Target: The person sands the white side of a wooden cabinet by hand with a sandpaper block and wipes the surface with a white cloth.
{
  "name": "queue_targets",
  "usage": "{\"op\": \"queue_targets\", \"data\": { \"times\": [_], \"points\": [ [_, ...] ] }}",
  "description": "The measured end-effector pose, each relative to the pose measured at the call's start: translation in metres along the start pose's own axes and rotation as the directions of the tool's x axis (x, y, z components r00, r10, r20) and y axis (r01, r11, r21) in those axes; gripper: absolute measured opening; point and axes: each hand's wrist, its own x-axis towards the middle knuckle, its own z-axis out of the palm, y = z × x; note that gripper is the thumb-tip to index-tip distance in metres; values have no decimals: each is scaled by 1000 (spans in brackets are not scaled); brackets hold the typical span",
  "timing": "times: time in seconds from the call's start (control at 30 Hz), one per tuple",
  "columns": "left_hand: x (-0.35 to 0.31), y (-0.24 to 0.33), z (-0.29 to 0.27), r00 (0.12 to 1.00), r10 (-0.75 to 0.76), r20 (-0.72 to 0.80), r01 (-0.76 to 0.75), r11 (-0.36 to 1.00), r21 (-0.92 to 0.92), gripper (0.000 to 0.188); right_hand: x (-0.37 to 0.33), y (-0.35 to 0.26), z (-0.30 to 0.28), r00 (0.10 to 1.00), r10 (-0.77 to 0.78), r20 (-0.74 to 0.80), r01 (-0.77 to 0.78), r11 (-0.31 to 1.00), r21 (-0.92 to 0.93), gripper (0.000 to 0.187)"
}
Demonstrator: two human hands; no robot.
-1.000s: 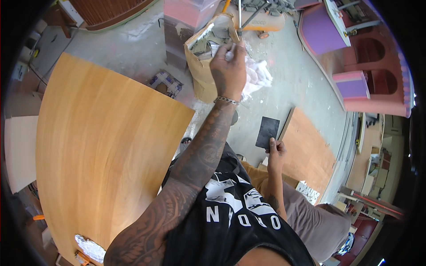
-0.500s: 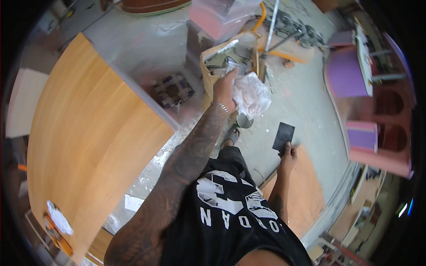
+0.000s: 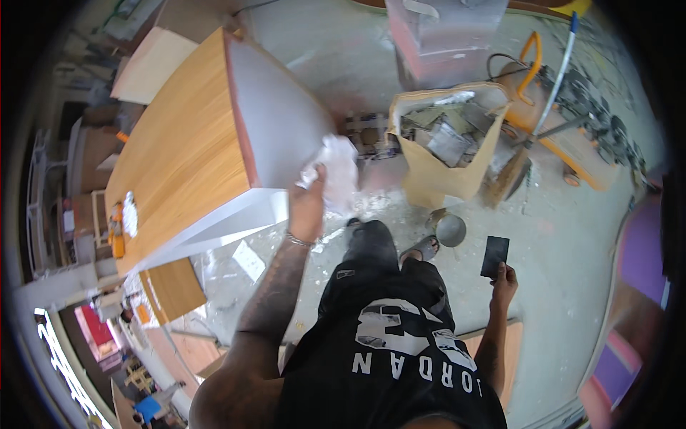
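Observation:
My left hand (image 3: 309, 207) is closed on a crumpled white cloth (image 3: 340, 175), which hangs down beside the corner of a wooden panel. That panel (image 3: 182, 136) has a wood-grain top and a pale side. Out to the right, my right hand (image 3: 504, 280) grips the lower edge of a flat black rectangular sheet (image 3: 496, 256) between thumb and fingers. Ahead, between the two hands, stands an open brown paper sack (image 3: 439, 175) with grey-green scraps and crumpled pieces inside. Near my foot is a round grey tin (image 3: 450, 230).
A broom (image 3: 513, 171) and an orange-framed piece of equipment (image 3: 572, 157) lie right of the sack. Behind it stands a pinkish box-shaped block (image 3: 446, 43). An orange tool (image 3: 117, 230) rests on the panel's left end. Purple furniture pieces (image 3: 643, 250) stand at the far right.
My left hand has drawn back from the sack and moved left with the white cloth. The view has swung left. My right hand still holds the black sheet.

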Motion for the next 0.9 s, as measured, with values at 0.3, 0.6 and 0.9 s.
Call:
{"op": "queue_targets", "data": {
  "times": [0.3, 0.6, 0.9],
  "points": [
    [193, 198, -68, 218, 784, 581, -557, -389, 734, 49, 100, -43, 34, 988, -66, 137, 90, 980, -178, 32],
    [244, 104, -83, 874, -41, 483, -398, -629, 667, 29, 92, -48, 37, 974, -143, 176, 195, 925, -327, 36],
    [86, 97, -84, 920, 10, 391, -323, -545, 774, 30, 121, -77, 89, 923, -39, 384, 190, 912, -364, 37]
  ]
}}
